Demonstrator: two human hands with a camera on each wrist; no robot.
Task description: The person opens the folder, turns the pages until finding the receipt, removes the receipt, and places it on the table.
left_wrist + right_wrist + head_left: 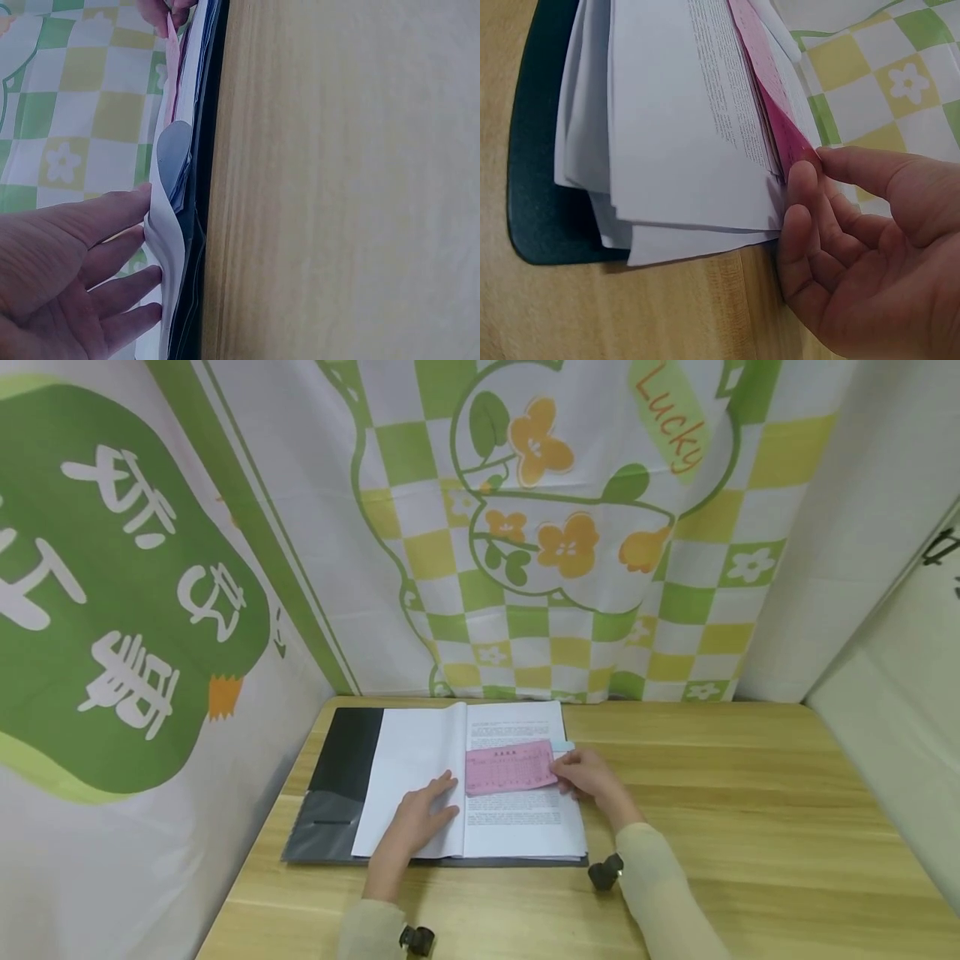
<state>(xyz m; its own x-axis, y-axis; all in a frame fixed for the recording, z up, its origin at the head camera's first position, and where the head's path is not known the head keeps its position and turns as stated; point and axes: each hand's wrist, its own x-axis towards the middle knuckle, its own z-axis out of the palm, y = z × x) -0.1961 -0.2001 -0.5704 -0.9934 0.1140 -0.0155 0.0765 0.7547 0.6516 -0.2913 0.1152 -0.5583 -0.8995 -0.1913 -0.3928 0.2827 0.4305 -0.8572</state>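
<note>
A pink printed slip (510, 767) lies across the right-hand printed page (517, 818) of an open black folder (326, 818). My right hand (588, 779) pinches the slip's right edge between thumb and fingertips; in the right wrist view that corner of the pink slip (780, 127) is bent up off the page. Over the blank left-hand page (408, 743) rests my left hand (417, 817), fingers extended and touching the paper near the fold. The left wrist view has the left fingers (124, 289) against the curved white sheets (166, 247).
The folder lies on a wood-grain table (712, 777), which extends to its right and front. A small light-blue tab (562, 746) sticks out beside the slip. Behind the table hangs a green-and-yellow checked curtain (540, 643); another printed cloth (150, 610) hangs at the left.
</note>
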